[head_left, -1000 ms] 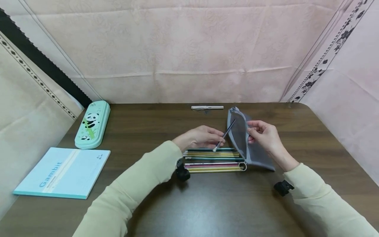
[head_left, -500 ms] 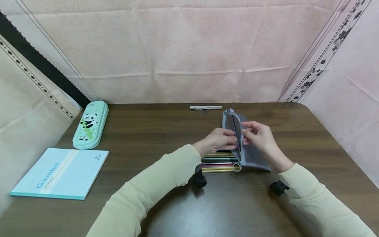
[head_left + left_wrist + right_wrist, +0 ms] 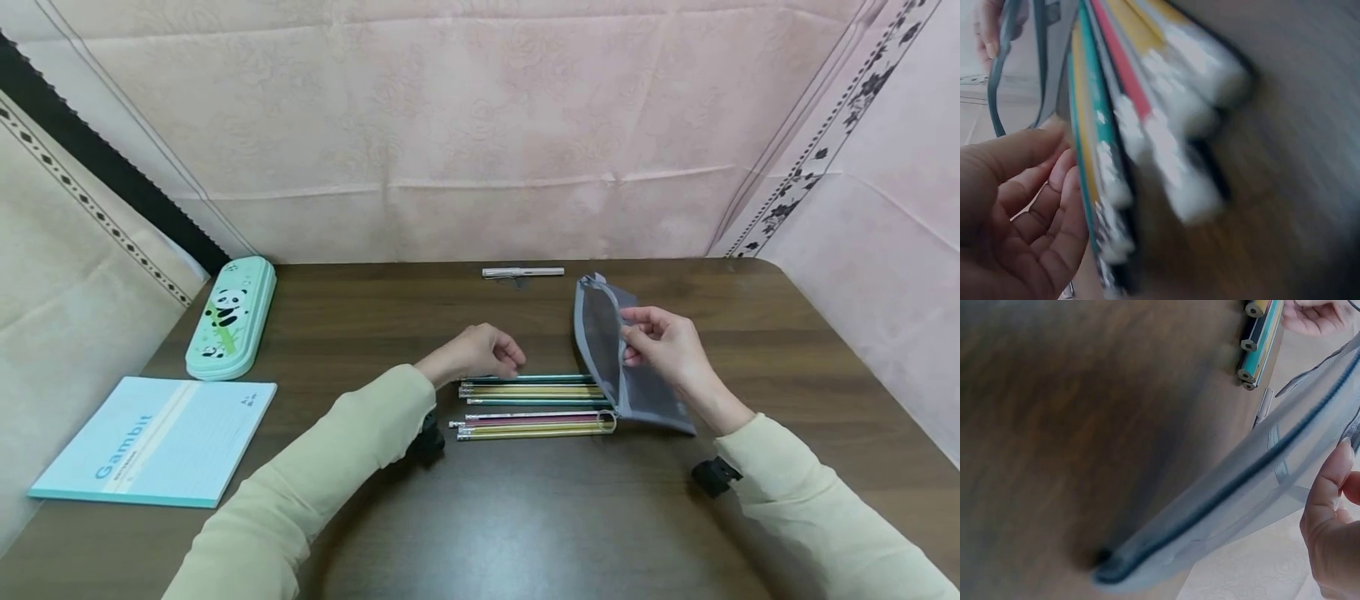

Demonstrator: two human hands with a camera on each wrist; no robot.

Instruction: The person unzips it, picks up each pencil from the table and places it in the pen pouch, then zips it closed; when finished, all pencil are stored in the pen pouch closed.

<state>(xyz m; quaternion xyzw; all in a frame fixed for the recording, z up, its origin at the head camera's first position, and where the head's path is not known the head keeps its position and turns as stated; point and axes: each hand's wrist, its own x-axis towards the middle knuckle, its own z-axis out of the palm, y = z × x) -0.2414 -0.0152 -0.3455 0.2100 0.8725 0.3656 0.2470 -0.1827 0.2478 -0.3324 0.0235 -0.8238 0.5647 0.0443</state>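
A grey zippered mesh pencil pouch [image 3: 651, 392] stands with its mouth gaping to the left. My right hand [image 3: 667, 346] pinches the near side of its opening; the right wrist view also shows the thumb [image 3: 1329, 487] on the rim. Left of the pouch lie several pencils [image 3: 532, 392] in green, yellow and pink, side by side on the table. My left hand [image 3: 480, 350] hovers at the back left of these pencils, fingers loosely bent, holding nothing visible. In the left wrist view, the blurred white eraser ends of the pencils [image 3: 1097, 125] are beside its fingers.
A silver-white pen [image 3: 522, 272] lies near the table's back edge. On the left are a mint panda pencil case [image 3: 251, 325] and a light blue notebook [image 3: 187, 442] on the brown table [image 3: 480, 525]. Cloth curtains [image 3: 480, 125] hang behind the table.
My left hand put the dark pencil into the pouch, let go of it, and drew back left over the pencils. My right hand still grips the pouch's edge.
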